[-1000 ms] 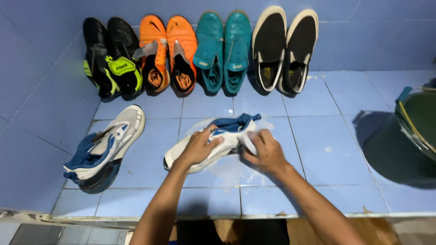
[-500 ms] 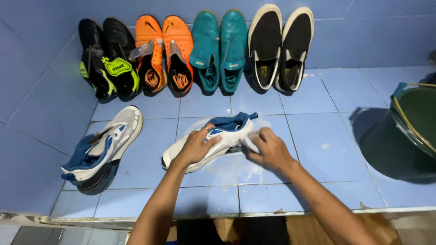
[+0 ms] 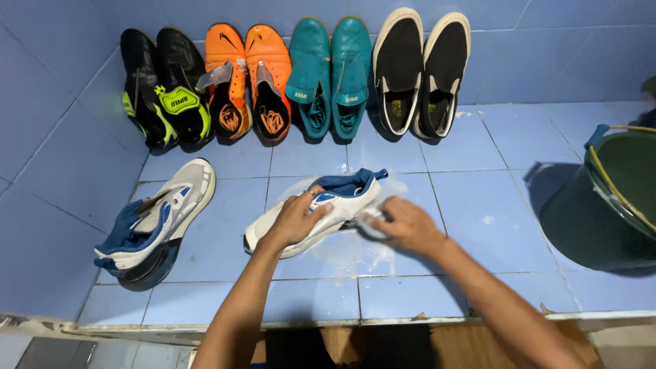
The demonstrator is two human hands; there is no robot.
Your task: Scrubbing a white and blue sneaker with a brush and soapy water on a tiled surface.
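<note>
A white and blue sports shoe [image 3: 339,199] lies on its side on the wet blue tiled floor [image 3: 465,178]. My left hand [image 3: 297,217] grips it across the middle. My right hand [image 3: 403,224] presses against the shoe's heel end, fingers curled over something pale that I cannot make out. Soapy water spreads on the tiles beneath the shoe. Its matching shoe [image 3: 154,222] lies to the left, apart from both hands.
Against the back wall stand pairs of shoes: black with green [image 3: 164,89], orange [image 3: 249,82], teal [image 3: 331,75] and black slip-ons [image 3: 424,72]. A dark green bucket [image 3: 615,198] sits at the right. The tiled ledge ends at a front edge [image 3: 342,321].
My right hand has shifted slightly down and right along the shoe's heel end. The left hand keeps its hold and the shoe stays in place.
</note>
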